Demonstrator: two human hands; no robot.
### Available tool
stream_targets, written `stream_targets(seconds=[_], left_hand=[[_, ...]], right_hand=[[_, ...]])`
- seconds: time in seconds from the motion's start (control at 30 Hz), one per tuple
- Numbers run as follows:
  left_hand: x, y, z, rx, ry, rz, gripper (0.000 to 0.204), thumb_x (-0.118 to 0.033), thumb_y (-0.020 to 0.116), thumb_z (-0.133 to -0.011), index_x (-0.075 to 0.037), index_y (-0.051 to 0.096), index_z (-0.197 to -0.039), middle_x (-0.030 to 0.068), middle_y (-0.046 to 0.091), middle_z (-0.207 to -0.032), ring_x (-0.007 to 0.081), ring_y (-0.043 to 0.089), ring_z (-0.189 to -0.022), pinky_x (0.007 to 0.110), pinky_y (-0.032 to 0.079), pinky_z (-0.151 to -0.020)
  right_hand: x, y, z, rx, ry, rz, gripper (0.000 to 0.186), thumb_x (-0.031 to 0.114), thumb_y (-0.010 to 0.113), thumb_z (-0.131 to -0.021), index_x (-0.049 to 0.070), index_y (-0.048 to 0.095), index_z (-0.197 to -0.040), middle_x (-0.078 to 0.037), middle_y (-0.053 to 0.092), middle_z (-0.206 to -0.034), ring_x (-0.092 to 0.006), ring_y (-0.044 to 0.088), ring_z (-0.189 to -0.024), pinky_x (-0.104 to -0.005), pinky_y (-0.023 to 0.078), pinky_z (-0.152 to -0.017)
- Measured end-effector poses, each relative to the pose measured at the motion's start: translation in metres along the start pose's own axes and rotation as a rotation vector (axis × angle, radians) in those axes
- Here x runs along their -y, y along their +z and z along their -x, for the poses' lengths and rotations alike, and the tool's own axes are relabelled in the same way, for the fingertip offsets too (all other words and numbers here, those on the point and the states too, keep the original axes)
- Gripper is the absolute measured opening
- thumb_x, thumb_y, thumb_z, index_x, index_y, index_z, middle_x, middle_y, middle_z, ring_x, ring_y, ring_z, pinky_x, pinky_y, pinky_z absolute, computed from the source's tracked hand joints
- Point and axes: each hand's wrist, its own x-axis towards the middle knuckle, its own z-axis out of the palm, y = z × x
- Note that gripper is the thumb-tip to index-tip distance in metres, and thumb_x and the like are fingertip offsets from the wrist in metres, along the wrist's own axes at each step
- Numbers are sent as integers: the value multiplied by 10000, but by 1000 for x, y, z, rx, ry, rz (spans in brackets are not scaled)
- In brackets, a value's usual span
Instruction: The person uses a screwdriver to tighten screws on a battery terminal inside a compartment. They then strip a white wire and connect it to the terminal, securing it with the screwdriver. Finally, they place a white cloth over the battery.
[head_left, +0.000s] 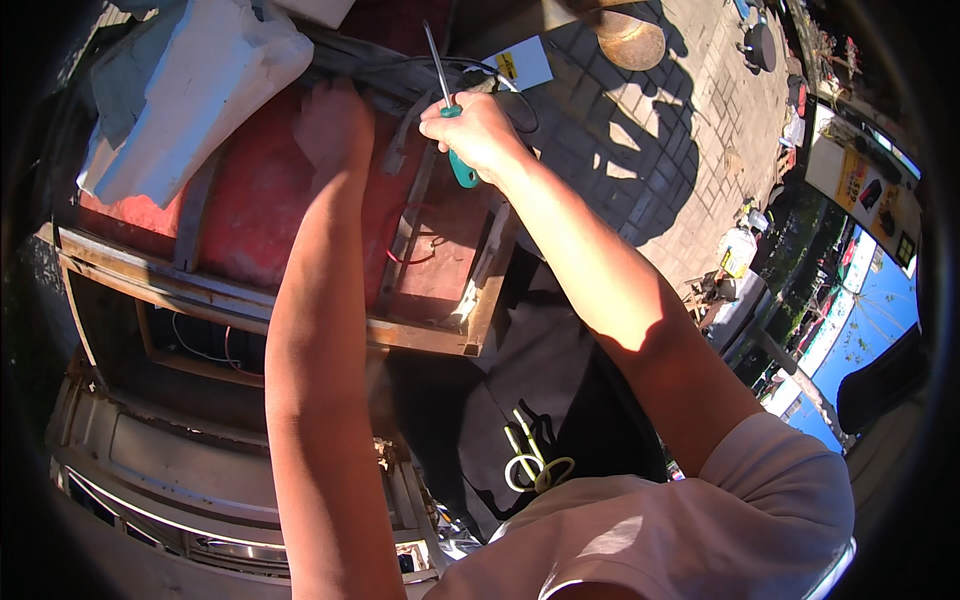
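A screwdriver (461, 165) with a teal handle and a long metal shaft is in my right hand (482, 132). Its shaft points up and away from me, its tip in the air. My left hand (335, 130) reaches over a red panel (250, 215) to the metal bars at its far side. That hand is blurred and its fingers are mostly hidden in shade, so what they touch does not show. A dark cable (512, 85) loops just beyond my right hand. Thin red wire (397, 250) lies on the panel between my arms.
Rusty metal framing (420, 335) edges the red panel. White foam-like blocks (200, 100) lie at its left. Beyond are a white card with a yellow patch (525, 62), a rusty round container (632, 42) and brick paving (735, 110). Other metal casings (190, 460) stand nearer left.
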Motion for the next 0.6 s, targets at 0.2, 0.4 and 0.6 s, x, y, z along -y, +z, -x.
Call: stream_targets(seconds=[0.2,0.4,0.6], left_hand=[[-2,0,-5,66,-57,76,247,-312,603,-895,-98,662,-1004,113,660,-1020,299,650,-923,449,534,-766],[13,-22,44,511,-670,1672,246,-231,469,-960,-36,617,-984,99,658,-969,257,636,-830,410,529,-792],[18,-27,72,385,-843,2231,244,-182,441,-926,0,599,-969,135,649,-932,275,627,-838,404,537,-785]], right_hand=[[-3,1,27,-25,43,-16,179,69,723,-785,2,681,-946,-34,654,-774,-102,575,-638,-252,481,-592],[23,22,51,-42,-110,-57,218,125,757,-808,8,682,-976,-28,663,-808,-93,592,-680,-251,499,-654],[29,20,29,-120,-285,308,217,192,766,-804,38,683,-932,-72,686,-839,-135,651,-788,-276,505,-729]])
